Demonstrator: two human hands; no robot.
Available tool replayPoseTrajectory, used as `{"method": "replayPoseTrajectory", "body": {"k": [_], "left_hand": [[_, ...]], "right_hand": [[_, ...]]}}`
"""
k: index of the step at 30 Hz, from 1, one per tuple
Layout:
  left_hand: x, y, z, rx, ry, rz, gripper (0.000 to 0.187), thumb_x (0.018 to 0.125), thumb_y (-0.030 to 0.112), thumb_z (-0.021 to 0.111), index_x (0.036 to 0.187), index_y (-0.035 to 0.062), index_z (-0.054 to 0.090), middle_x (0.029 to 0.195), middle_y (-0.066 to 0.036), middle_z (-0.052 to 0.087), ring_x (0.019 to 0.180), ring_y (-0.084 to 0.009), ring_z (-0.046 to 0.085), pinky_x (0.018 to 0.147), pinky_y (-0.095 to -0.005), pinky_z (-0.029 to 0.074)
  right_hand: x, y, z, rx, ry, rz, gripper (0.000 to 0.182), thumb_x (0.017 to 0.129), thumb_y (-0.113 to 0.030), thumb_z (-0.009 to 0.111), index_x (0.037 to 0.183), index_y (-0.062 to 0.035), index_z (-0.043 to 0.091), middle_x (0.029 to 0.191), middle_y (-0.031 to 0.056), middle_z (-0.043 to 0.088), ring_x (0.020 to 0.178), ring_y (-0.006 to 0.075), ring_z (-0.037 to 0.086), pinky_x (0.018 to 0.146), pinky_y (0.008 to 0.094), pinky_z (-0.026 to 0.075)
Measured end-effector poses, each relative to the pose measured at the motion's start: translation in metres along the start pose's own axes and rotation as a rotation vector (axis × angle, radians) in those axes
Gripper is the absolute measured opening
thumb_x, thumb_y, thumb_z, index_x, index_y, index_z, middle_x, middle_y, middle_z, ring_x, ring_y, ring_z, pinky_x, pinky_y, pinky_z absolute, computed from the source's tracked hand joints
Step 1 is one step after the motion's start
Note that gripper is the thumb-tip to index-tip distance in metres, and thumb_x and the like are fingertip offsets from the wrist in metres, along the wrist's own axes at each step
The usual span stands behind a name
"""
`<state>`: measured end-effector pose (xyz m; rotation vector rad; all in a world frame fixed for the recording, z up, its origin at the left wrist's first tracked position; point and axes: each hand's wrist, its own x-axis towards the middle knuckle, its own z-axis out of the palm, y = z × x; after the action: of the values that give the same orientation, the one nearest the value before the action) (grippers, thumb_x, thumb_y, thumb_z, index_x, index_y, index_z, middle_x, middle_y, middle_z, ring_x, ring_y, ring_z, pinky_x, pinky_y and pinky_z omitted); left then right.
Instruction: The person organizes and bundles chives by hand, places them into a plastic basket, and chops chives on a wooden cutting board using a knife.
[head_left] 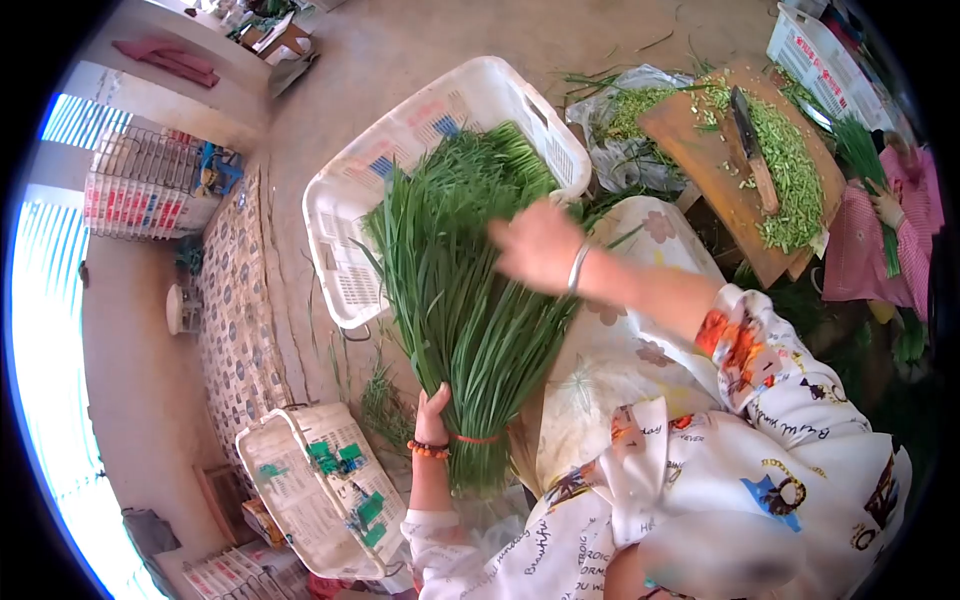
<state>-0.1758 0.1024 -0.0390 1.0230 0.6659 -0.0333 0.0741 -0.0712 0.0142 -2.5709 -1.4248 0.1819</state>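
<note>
A large bundle of garlic chives (465, 340) stands before me, its leaves fanning upward and a red band round its lower end. My left hand (432, 415), with a beaded bracelet at the wrist, grips the bundle's left side near that band. Over the upper right leaves is my right hand (540, 245), a silver bangle on its wrist. Motion smears its fingers, so whether it holds any leaves does not show. Behind the bundle, a white plastic basket (335, 185) holds more green bunches (500, 160). A patterned cloth (640, 270) lies under my right forearm.
A knife (745, 120) rests on a cutting board (690, 135) among chopped green pieces. Left of me stands a white basket (270, 490) with green scraps. At far right, another person's hand (885, 205) holds green stalks. Stacked crates (140, 200) stand by the window.
</note>
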Motion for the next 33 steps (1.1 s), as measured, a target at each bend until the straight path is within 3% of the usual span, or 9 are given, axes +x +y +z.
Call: {"method": "replayPoseTrajectory", "body": {"k": [3,6,9,11,16,23,25,29,33], "left_hand": [[-0.002,0.006,0.005,0.036,0.041,0.053,0.041,0.078,0.012,0.05,0.116,-0.0007,0.041,0.106,-0.008,0.052,0.093,-0.0184,0.052,0.081,-0.0312,0.041],[-0.001,0.02,0.018,0.119,0.148,0.148,0.04,0.078,0.011,0.052,0.114,-0.0013,0.043,0.104,-0.009,0.053,0.089,-0.0183,0.054,0.077,-0.0303,0.044],[0.004,0.036,0.036,0.492,0.261,0.259,0.051,0.074,0.013,0.06,0.116,-0.003,0.038,0.101,-0.012,0.053,0.087,-0.0187,0.054,0.076,-0.027,0.043],[0.001,0.035,0.057,0.649,0.222,0.277,0.057,0.074,0.017,0.06,0.12,-0.0033,0.033,0.103,-0.016,0.053,0.09,-0.0222,0.054,0.078,-0.0291,0.042],[0.002,0.019,0.059,1.204,-0.034,0.518,0.08,0.074,0.027,0.059,0.131,-0.0023,0.01,0.121,-0.027,0.038,0.108,-0.0339,0.044,0.089,-0.0378,0.035],[0.011,0.056,-0.008,0.843,0.16,-0.174,0.05,0.081,0.018,0.052,0.124,-0.0024,0.034,0.109,-0.013,0.052,0.091,-0.0156,0.051,0.074,-0.0272,0.043],[0.019,0.037,-0.016,0.184,0.003,-0.383,0.059,0.078,0.024,0.057,0.125,-0.0018,0.031,0.113,-0.013,0.048,0.095,-0.0169,0.049,0.081,-0.0286,0.041],[0.01,0.017,0.0,0.484,-0.186,-0.264,0.076,0.072,0.026,0.064,0.128,-0.0015,0.02,0.119,-0.012,0.041,0.106,-0.0194,0.043,0.089,-0.0312,0.036],[-0.005,0.006,0.011,0.505,-0.195,-0.138,0.08,0.069,0.023,0.068,0.129,-0.0003,0.021,0.122,-0.012,0.039,0.112,-0.0202,0.038,0.092,-0.0321,0.034]], "right_hand": [[-0.012,0.049,0.008,-0.258,0.865,-0.032,0.024,0.074,-0.027,0.054,0.084,-0.0045,0.053,0.061,0.0084,0.055,0.064,0.0262,0.056,0.067,0.0437,0.039],[-0.05,0.019,-0.012,0.81,-0.292,0.191,0.032,0.076,-0.022,0.053,0.099,0.0001,0.052,0.08,0.0129,0.061,0.078,0.0241,0.059,0.071,0.0303,0.046],[-0.078,-0.047,0.032,1.209,-0.746,0.111,0.073,0.077,-0.031,0.059,0.129,0.0011,0.019,0.118,0.0189,0.043,0.107,0.0202,0.045,0.091,0.0304,0.037],[-0.07,-0.097,0.084,1.786,-0.555,-0.079,0.088,0.074,-0.033,0.062,0.132,0.0011,0.004,0.127,0.0211,0.031,0.113,0.0233,0.038,0.095,0.0311,0.032],[-0.057,-0.114,0.127,1.776,-0.06,0.206,0.064,0.065,-0.023,0.07,0.117,-0.0006,0.042,0.113,0.0091,0.05,0.101,0.0167,0.048,0.088,0.0278,0.038],[-0.072,-0.102,0.125,1.702,-0.173,0.231,0.061,0.063,-0.02,0.069,0.113,0.004,0.043,0.107,0.0106,0.054,0.102,0.0195,0.048,0.089,0.0294,0.037],[-0.071,-0.107,0.134,1.661,-0.223,0.163,0.059,0.064,-0.02,0.069,0.112,0.0036,0.044,0.106,0.0101,0.054,0.102,0.0193,0.048,0.088,0.0295,0.037],[-0.069,-0.093,0.141,2.088,-0.782,0.317,0.051,0.065,-0.019,0.069,0.11,-0.0021,0.05,0.106,0.0076,0.054,0.097,0.018,0.05,0.086,0.0297,0.039],[-0.073,-0.106,0.122,2.314,-0.659,0.647,0.051,0.066,-0.022,0.071,0.11,-0.004,0.052,0.107,0.0053,0.054,0.1,0.0153,0.049,0.088,0.0297,0.037]]}}
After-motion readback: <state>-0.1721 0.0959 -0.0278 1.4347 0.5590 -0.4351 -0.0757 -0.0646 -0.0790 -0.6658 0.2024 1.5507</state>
